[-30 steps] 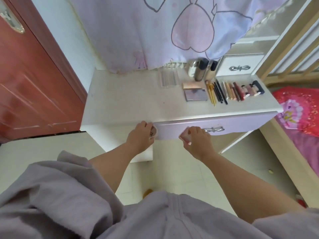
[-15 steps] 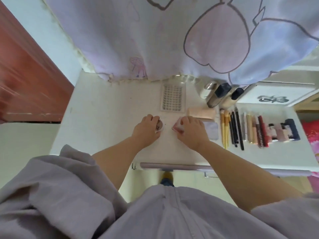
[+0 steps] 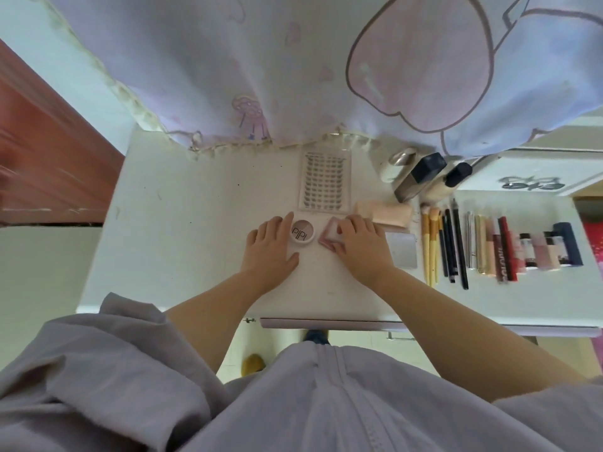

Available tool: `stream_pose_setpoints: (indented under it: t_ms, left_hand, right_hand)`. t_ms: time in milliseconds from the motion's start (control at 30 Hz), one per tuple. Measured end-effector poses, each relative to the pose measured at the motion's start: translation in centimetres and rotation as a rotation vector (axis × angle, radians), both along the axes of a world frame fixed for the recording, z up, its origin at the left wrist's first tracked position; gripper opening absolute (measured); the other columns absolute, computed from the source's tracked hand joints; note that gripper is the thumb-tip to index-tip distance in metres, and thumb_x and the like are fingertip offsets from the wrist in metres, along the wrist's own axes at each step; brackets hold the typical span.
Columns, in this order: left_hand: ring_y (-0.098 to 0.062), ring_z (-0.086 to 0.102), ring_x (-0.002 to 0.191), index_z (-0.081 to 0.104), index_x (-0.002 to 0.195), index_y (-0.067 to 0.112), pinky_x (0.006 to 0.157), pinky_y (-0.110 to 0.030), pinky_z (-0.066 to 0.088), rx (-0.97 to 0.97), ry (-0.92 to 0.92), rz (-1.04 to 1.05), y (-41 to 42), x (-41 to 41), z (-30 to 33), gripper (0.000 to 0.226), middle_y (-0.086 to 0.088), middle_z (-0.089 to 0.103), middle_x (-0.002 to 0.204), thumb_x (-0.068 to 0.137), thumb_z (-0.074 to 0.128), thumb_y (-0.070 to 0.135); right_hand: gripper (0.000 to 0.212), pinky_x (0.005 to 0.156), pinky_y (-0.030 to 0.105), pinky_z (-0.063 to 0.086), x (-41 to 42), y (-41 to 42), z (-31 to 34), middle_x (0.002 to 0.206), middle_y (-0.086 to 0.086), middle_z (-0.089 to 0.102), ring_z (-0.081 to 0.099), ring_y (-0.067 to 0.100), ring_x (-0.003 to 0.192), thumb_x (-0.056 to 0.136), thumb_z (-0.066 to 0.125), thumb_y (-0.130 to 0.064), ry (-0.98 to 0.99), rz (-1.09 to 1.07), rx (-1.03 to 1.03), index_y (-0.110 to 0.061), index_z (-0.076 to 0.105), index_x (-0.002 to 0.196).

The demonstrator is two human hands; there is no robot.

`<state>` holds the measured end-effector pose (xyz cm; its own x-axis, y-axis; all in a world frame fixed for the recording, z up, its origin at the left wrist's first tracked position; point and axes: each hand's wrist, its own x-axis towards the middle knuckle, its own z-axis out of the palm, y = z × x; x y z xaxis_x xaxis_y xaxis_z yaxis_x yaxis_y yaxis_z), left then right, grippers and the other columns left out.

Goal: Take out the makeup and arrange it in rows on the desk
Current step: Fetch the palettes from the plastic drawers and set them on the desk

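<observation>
On the white desk (image 3: 195, 223) my left hand (image 3: 270, 251) lies flat, its index finger alongside a round white jar (image 3: 302, 234) marked PIPI that stands on the desk; the thumb is apart from it. Just to the right, my right hand (image 3: 362, 247) pinches a small pink square compact (image 3: 327, 235) between fingers and thumb, low against the desk top. Behind them lies a clear tray of false lashes (image 3: 324, 181). To the right run rows of makeup: a peach case (image 3: 386, 212), a silver compact (image 3: 402, 254), brushes (image 3: 430, 243), black pencils (image 3: 454, 243) and lipsticks (image 3: 502, 252).
Bottles with dark caps (image 3: 421, 176) stand at the back right beside a small white drawer box (image 3: 522, 181). A printed curtain (image 3: 293, 76) hangs over the desk's back edge. The lilac drawer front (image 3: 326, 323) sits under the near edge. A red door (image 3: 39, 151) is at left.
Both hands rose from the drawer front to the desk top, each carrying an item. The round jar now stands on the desk and my left hand's fingers have loosened off it.
</observation>
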<state>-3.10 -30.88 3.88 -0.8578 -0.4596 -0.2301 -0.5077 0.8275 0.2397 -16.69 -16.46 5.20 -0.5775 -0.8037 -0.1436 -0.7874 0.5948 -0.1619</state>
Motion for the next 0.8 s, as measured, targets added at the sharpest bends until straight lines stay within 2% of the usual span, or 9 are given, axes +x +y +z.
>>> stream_pose_setpoints:
  t_ms: [33,100,167,267,400,500,567,700,800]
  left_hand:
    - [-0.024,0.018,0.140,0.003,0.150,0.016,0.114,-0.039,0.012,-0.017,-0.017,0.034,0.0,0.8,-0.3,0.076,-0.006,0.017,0.153,0.092,0.043,0.046]
    - [-0.021,0.002,0.146,0.000,0.151,0.014,0.117,-0.044,0.000,-0.039,-0.072,0.077,0.1,2.2,-1.1,0.072,-0.005,0.004,0.158,0.096,0.032,0.049]
    - [-0.018,-0.009,0.146,-0.003,0.150,0.014,0.117,-0.045,-0.007,-0.046,-0.109,0.075,0.3,3.1,-1.9,0.068,-0.003,-0.007,0.159,0.098,0.023,0.049]
    - [-0.017,-0.012,0.145,-0.005,0.150,0.016,0.117,-0.045,-0.010,-0.056,-0.095,0.075,0.5,3.3,-2.3,0.066,-0.002,-0.010,0.159,0.099,0.020,0.048]
    - [-0.017,-0.012,0.145,-0.006,0.150,0.015,0.116,-0.046,-0.010,-0.073,-0.101,0.079,0.6,3.3,-2.6,0.066,-0.002,-0.010,0.159,0.098,0.019,0.048]
    - [-0.018,-0.011,0.146,-0.005,0.150,0.015,0.116,-0.046,-0.010,-0.075,-0.093,0.071,0.5,3.3,-2.7,0.066,-0.003,-0.010,0.159,0.098,0.019,0.048]
    - [-0.018,-0.012,0.146,-0.006,0.150,0.015,0.116,-0.046,-0.010,-0.072,-0.092,0.075,0.5,3.2,-2.7,0.067,-0.003,-0.010,0.159,0.098,0.018,0.049]
    - [-0.017,-0.012,0.145,-0.007,0.150,0.016,0.116,-0.046,-0.010,-0.086,-0.103,0.067,0.5,3.3,-2.8,0.067,-0.002,-0.011,0.158,0.097,0.016,0.049]
    - [-0.017,-0.012,0.145,-0.006,0.150,0.016,0.117,-0.045,-0.008,-0.076,-0.107,0.060,0.4,3.3,-2.5,0.065,-0.002,-0.011,0.159,0.098,0.018,0.049]
  right_hand:
    - [0.050,0.100,0.039,0.032,-0.1,0.0,0.2,0.125,0.011,0.051,0.047,0.030,0.115,0.091,0.030,-0.045,0.017,0.005,0.013,-0.008,0.053,0.117]
    - [0.043,0.101,0.039,0.030,-0.2,-0.1,0.6,0.121,0.010,0.052,0.048,0.029,0.111,0.091,0.038,-0.042,0.030,-0.005,-0.010,-0.010,0.054,0.116]
    - [0.038,0.092,0.042,0.039,0.3,-0.2,0.9,0.109,0.012,0.057,0.053,0.032,0.099,0.088,0.049,-0.041,0.037,-0.021,-0.114,-0.008,0.058,0.104]
    - [0.028,0.078,0.044,0.046,2.1,-0.1,0.6,0.105,0.015,0.059,0.056,0.037,0.094,0.080,0.070,-0.023,0.007,0.046,-0.164,-0.005,0.059,0.098]
    - [0.027,0.076,0.043,0.048,4.8,-0.1,-0.3,0.105,0.016,0.059,0.055,0.035,0.096,0.080,0.070,-0.022,-0.095,0.064,-0.151,-0.005,0.058,0.097]
    - [0.028,0.067,0.040,0.050,5.9,0.4,-1.1,0.098,0.012,0.061,0.060,0.034,0.090,0.072,0.078,-0.025,-0.071,0.083,-0.076,-0.009,0.059,0.086]
    - [0.028,0.067,0.038,0.047,5.9,0.6,-0.9,0.098,0.009,0.062,0.060,0.031,0.088,0.070,0.079,-0.029,-0.039,0.100,-0.022,-0.011,0.060,0.081]
    - [0.031,0.079,0.041,0.043,5.2,0.5,-0.5,0.113,0.009,0.059,0.055,0.030,0.103,0.083,0.062,-0.041,-0.027,0.120,-0.006,-0.011,0.062,0.087]
    - [0.027,0.075,0.040,0.045,4.7,1.2,0.0,0.108,0.009,0.061,0.058,0.030,0.093,0.086,0.061,-0.038,0.008,0.078,-0.062,-0.011,0.062,0.088]
